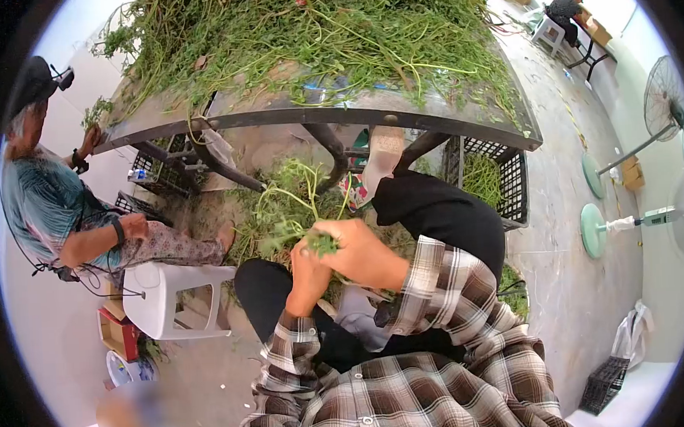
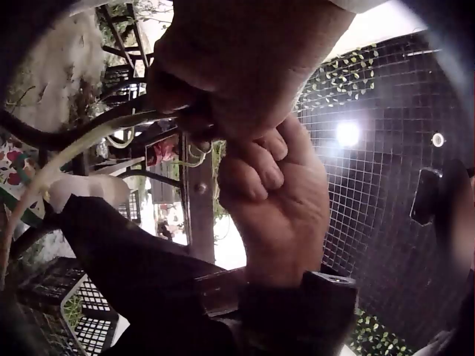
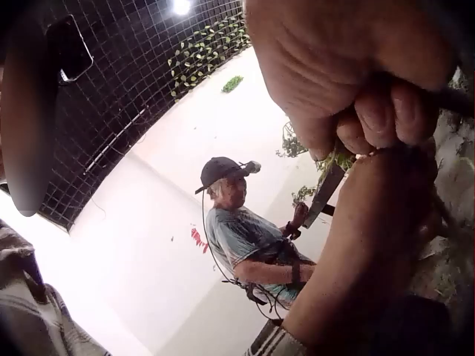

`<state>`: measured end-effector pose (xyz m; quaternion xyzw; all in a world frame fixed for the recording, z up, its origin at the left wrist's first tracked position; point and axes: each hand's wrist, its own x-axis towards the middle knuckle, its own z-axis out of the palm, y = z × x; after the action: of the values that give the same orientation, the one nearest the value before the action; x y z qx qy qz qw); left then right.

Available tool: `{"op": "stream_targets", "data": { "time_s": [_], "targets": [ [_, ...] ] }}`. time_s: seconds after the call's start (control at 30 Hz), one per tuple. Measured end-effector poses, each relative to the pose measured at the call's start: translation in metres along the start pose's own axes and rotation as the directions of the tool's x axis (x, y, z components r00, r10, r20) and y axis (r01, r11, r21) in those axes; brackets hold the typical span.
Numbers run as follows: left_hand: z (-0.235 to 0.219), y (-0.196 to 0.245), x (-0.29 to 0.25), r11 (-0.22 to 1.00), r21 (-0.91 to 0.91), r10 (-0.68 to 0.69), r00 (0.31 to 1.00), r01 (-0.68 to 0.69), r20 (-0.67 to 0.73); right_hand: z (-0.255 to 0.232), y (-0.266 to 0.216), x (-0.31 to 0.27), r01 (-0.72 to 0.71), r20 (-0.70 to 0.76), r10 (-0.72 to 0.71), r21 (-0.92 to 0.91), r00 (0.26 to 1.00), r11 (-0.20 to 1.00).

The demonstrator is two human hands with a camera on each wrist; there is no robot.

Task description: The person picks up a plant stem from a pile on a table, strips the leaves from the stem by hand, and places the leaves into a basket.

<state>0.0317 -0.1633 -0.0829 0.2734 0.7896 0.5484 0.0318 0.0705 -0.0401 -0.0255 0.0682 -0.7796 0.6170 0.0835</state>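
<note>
My left hand (image 1: 307,280) and right hand (image 1: 359,252) meet in front of my lap in the head view. Between them they grip a small bunch of leafy green stems (image 1: 314,188), which spreads forward toward the table. A tuft of leaves (image 1: 324,245) shows at the fingers of the right hand. From the curled fingers in the left wrist view, a thick pale stem (image 2: 82,148) reaches out to the left. The fingertips are partly hidden behind the hands. Beyond the hands, a big heap of similar leafy greens (image 1: 335,46) covers the table (image 1: 269,114).
A black crate (image 1: 517,164) holding green stems stands under the table's right side. Loose greens litter the floor. At left, another person (image 1: 55,199) sits by a white stool (image 1: 159,298). Standing fans (image 1: 665,96) are at right. My knees flank the hands.
</note>
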Motion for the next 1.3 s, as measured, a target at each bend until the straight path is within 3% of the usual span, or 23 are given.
{"op": "stream_targets", "data": {
  "time_s": [0.03,0.1,0.13,0.17,0.27,0.33,0.43,0.47,0.5,0.53,0.57,0.63,0.7,0.77,0.83,0.87,0.97,1.03,1.1,1.17,1.23,1.27,1.3],
  "targets": [
    [0.002,-0.012,-0.001,1.000,0.002,-0.004,1.000,0.004,-0.005,-0.007,-0.004,0.003,-0.008,-0.021,0.008,0.005,1.000,1.000],
    [0.007,-0.048,-0.001,0.944,0.331,-0.039,0.992,-0.004,0.123,-0.019,-0.018,0.009,-0.013,-0.039,0.014,0.011,0.999,1.000],
    [0.007,-0.012,0.004,0.976,0.215,-0.014,1.000,0.017,-0.017,-0.024,-0.029,0.011,-0.027,-0.052,0.034,0.128,0.998,0.991],
    [0.008,-0.003,0.008,0.976,0.216,-0.015,1.000,0.018,-0.015,-0.027,-0.033,0.013,-0.039,-0.066,0.057,0.244,0.996,0.969],
    [0.012,0.013,0.018,0.997,0.072,0.021,0.997,-0.015,-0.072,-0.034,-0.034,0.013,0.014,-0.173,0.029,0.240,0.985,0.971],
    [0.013,0.023,0.024,0.991,-0.046,-0.127,0.992,0.126,-0.027,-0.041,-0.043,0.011,0.031,-0.248,0.012,0.166,0.969,0.986],
    [0.020,0.009,0.028,0.998,-0.030,-0.052,0.999,0.052,-0.015,-0.047,-0.047,0.007,0.115,-0.316,-0.103,0.021,0.943,0.993],
    [0.021,0.001,0.026,0.998,-0.031,-0.056,0.998,0.055,-0.011,-0.050,-0.052,0.004,0.144,-0.372,-0.105,0.076,0.922,0.987],
    [0.020,-0.007,0.025,0.985,-0.019,-0.173,0.985,0.173,-0.003,-0.054,-0.062,0.002,0.173,-0.423,-0.104,0.129,0.900,0.976],
    [0.017,-0.016,0.024,0.958,-0.007,-0.288,0.958,0.288,0.000,-0.067,-0.069,-0.002,0.266,-0.492,-0.035,0.408,0.870,0.873],
    [0.012,-0.024,0.016,0.941,0.061,-0.331,0.943,0.333,-0.039,-0.083,-0.074,-0.003,0.362,-0.536,0.051,0.633,0.842,0.684],
    [0.010,-0.035,0.003,0.906,0.021,-0.421,0.906,0.422,-0.033,-0.107,-0.077,0.006,0.383,-0.499,-0.018,0.640,0.866,0.666],
    [0.015,-0.031,-0.002,0.916,-0.001,-0.401,0.916,0.401,-0.015,-0.106,-0.070,0.006,0.392,-0.453,-0.079,0.654,0.888,0.648],
    [0.016,-0.021,0.005,0.932,-0.026,-0.361,0.932,0.361,-0.009,-0.085,-0.056,0.011,0.022,-0.308,0.214,0.615,0.927,0.788],
    [0.015,-0.009,0.010,0.938,-0.060,-0.343,0.939,0.341,-0.028,-0.069,-0.058,0.015,-0.069,-0.294,0.143,0.249,0.945,0.966],
    [0.012,-0.001,0.013,0.943,-0.070,-0.326,0.945,0.324,-0.019,-0.063,-0.041,0.018,0.071,-0.320,-0.038,0.093,0.947,0.993],
    [0.009,0.015,0.016,0.982,-0.044,-0.185,0.980,0.182,-0.079,-0.058,-0.026,0.019,-0.001,-0.219,-0.014,-0.070,0.976,0.998],
    [0.006,0.017,0.013,0.986,-0.049,-0.165,0.984,0.162,-0.068,-0.051,-0.019,0.016,-0.072,-0.132,0.062,-0.076,0.989,0.995],
    [0.007,0.021,0.010,0.985,-0.084,-0.155,0.986,0.150,-0.061,-0.034,-0.004,0.018,0.012,-0.114,-0.012,-0.004,0.993,1.000],
    [0.006,0.026,0.006,0.989,-0.060,-0.141,0.989,0.139,-0.034,-0.030,0.000,0.018,0.106,-0.138,-0.115,-0.072,0.984,0.992],
    [0.006,0.027,0.003,0.999,0.023,-0.031,0.999,0.031,0.021,-0.032,-0.010,0.021,-0.087,-0.084,0.096,0.107,0.992,0.990],
    [0.005,0.020,0.001,0.998,0.050,-0.052,0.995,0.048,0.081,-0.032,-0.018,0.020,-0.271,-0.062,0.287,0.189,0.956,0.944],
    [0.004,0.024,-0.001,0.998,0.051,-0.046,0.996,0.043,0.076,-0.033,-0.024,0.019,-0.264,-0.061,0.279,0.186,0.958,0.946]
  ]
}}
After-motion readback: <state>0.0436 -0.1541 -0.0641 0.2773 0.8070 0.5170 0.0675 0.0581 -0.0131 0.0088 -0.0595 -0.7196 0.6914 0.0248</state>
